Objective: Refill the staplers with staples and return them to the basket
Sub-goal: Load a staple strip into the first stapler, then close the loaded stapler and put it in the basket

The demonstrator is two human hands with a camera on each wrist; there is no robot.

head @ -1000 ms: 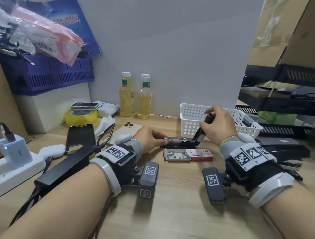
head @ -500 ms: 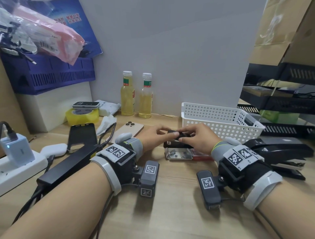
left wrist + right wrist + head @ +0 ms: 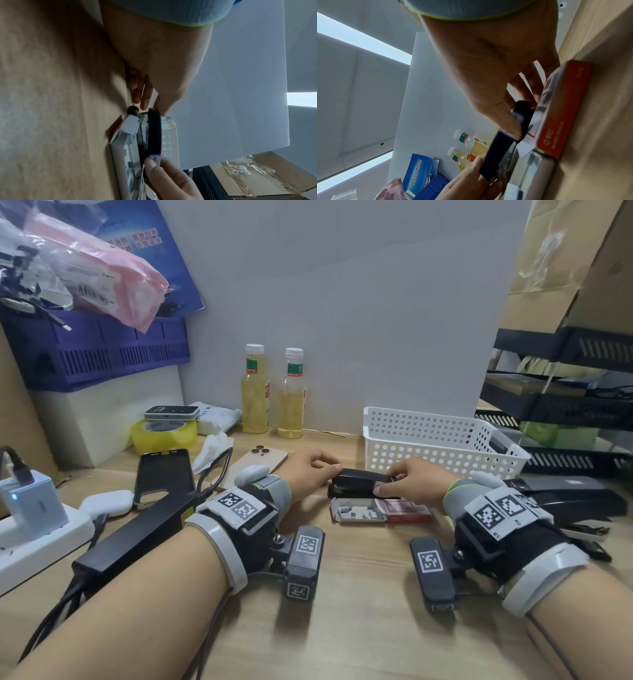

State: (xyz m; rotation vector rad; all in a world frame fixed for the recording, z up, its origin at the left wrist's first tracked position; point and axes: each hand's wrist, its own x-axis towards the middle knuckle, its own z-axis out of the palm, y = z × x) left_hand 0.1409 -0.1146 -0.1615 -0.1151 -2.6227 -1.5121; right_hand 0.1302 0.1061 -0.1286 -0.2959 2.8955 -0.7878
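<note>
A small black stapler (image 3: 356, 482) lies closed on the wooden desk, just in front of the white perforated basket (image 3: 438, 443). My left hand (image 3: 329, 474) pinches its left end between thumb and fingers. My right hand (image 3: 387, 485) grips the right end, thumb on the near side. In the left wrist view the stapler (image 3: 154, 135) runs from my left fingertips (image 3: 159, 108) to the right thumb (image 3: 157, 169). In the right wrist view the right thumb (image 3: 508, 125) presses on the stapler (image 3: 500, 151). An open staple box tray (image 3: 358, 510) with its red sleeve (image 3: 407, 510) lies just in front.
A large black stapler (image 3: 565, 498) lies on the desk at the right. Two phones (image 3: 164, 474), a power strip (image 3: 37, 535), a black adapter (image 3: 137, 532), a tape roll (image 3: 164, 434) and two bottles (image 3: 270, 395) fill the left and back. Black trays (image 3: 565, 405) stand at the right.
One second ago the stapler's top was lifted in my right hand. It has swung down, and the stapler is now closed, with a hand at each end.
</note>
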